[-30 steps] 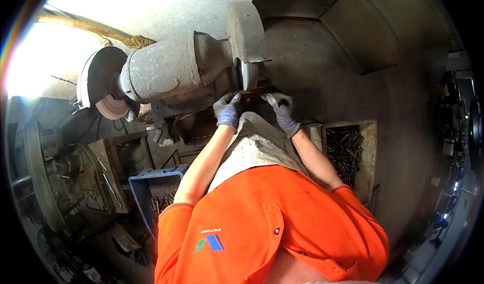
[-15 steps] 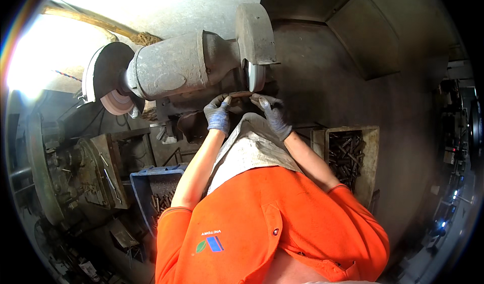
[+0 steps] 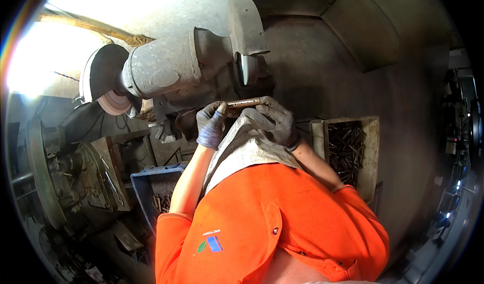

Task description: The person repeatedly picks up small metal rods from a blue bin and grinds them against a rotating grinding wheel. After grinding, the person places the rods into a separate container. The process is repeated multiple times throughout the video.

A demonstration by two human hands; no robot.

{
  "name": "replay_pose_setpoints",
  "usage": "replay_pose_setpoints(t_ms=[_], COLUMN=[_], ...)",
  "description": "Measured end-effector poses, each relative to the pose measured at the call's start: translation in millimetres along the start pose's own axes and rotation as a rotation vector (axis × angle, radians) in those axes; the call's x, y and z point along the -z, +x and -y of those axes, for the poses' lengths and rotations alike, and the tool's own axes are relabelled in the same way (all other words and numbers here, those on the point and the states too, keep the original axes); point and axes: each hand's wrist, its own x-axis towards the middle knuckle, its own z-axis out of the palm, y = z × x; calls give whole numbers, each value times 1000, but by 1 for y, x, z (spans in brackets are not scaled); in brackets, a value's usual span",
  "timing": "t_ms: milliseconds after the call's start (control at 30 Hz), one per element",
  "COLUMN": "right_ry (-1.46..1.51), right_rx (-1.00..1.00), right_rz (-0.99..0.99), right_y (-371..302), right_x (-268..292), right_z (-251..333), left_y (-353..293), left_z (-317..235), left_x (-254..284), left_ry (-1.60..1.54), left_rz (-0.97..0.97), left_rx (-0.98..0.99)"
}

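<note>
Both my gloved hands grip a short metal bar [image 3: 244, 103] by its two ends, level across my lap. Its upper side catches the light. My left hand [image 3: 210, 121], in a grey and blue glove, pinches one end. My right hand [image 3: 280, 121], gloved alike, has its fingers bent round the other end. Just beyond the bar stands the right wheel [image 3: 248, 69] of a bench grinder [image 3: 164, 66], under a grey metal guard [image 3: 247, 26]. The bar is apart from the wheel.
Right of my lap is a pale-rimmed crate [image 3: 371, 153] heaped with dark metal pieces. A blue bin [image 3: 142, 195] with similar pieces sits by my left elbow. The grinder's left wheel [image 3: 114, 102] is partly exposed. Rusty machinery [image 3: 75, 168] stands further left.
The bar has come away from the right wheel, toward me, and tilted so its bright side shows. Both hands moved back with it, and my right fingers now wrap further round its end.
</note>
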Motion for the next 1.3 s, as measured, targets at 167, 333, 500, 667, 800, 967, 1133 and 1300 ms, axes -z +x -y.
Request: replay_pose_setpoints(t_ms=[167,333,500,667,800,967,1133,1300], right_ry=[49,253,284,335,400,553,606,619], right_rx=[-53,-288,-366,-414,-443,-557,-668,-699], right_rz=[-45,-150,-169,-228,-236,-328,-314,-191], right_y=[-2,-5,-10,-7,-17,-19,-18,-13], right_x=[2,4,-2,-11,-17,-17,-28,-47], right_z=[-1,-5,-20,-34,-58,-73,-70,-68], left_y=[11,13,25,43,51,61,59,62], left_z=[6,4,20,45,48,57,52,50], left_x=[-6,-17,-14,-5,-16,-36,-30,-3], left_ry=[-13,188,254,180,97,174,243,144], left_rz=[46,101,31,-24,-47,-169,-220,-228], left_rx=[-38,-179,-158,-126,-43,-45,-76,-86])
